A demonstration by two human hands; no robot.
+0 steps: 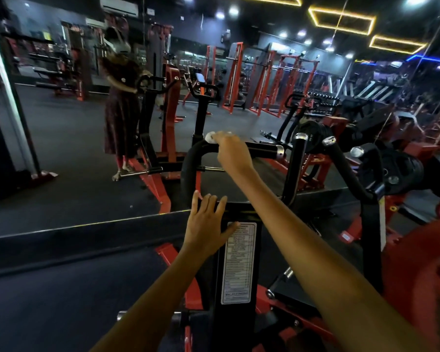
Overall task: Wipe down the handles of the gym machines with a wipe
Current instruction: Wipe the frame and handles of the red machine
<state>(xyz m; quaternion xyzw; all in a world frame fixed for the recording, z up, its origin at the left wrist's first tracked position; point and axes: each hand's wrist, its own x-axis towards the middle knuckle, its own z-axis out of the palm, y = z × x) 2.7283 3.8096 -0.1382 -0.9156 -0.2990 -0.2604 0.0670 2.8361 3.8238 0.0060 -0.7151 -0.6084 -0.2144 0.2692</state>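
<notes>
Right hand point(230, 151): fingers curled over a white wipe point(210, 137), pressing it onto the black padded handle point(254, 149) near its left bend; arm stretched forward, wrist above the bar, knuckles up.

Wipe: bunched, only a small white part showing past the fingertips, at the corner where the handle's horizontal run turns down into its curved leg.

Handle: horizontal black grip ending in a chrome cap point(280, 151) at its right end; the stretch between hand and cap lies bare.

Left hand point(208, 222): fingers straight and spread, holding nothing, palm resting on the top edge of the machine's black upright post point(215, 280), just beside a white instruction label point(239, 262); forearm extended from the lower frame edge (apparently a bracing pose).

Second handle point(346, 163): black padded, chrome-capped, well to the right, untouched by either hand.

Surroundings: red machine frame point(414, 262); wall mirror point(74, 148) ahead, reflecting the person and the gym floor.

Step in hand, by judgement: wiping the first grip at its bend. Next move likely calls for sliding the wipe rightward along the bar to the cap, keeping the fingers wrapped so the underside is covered, then crossing to the second handle.
</notes>
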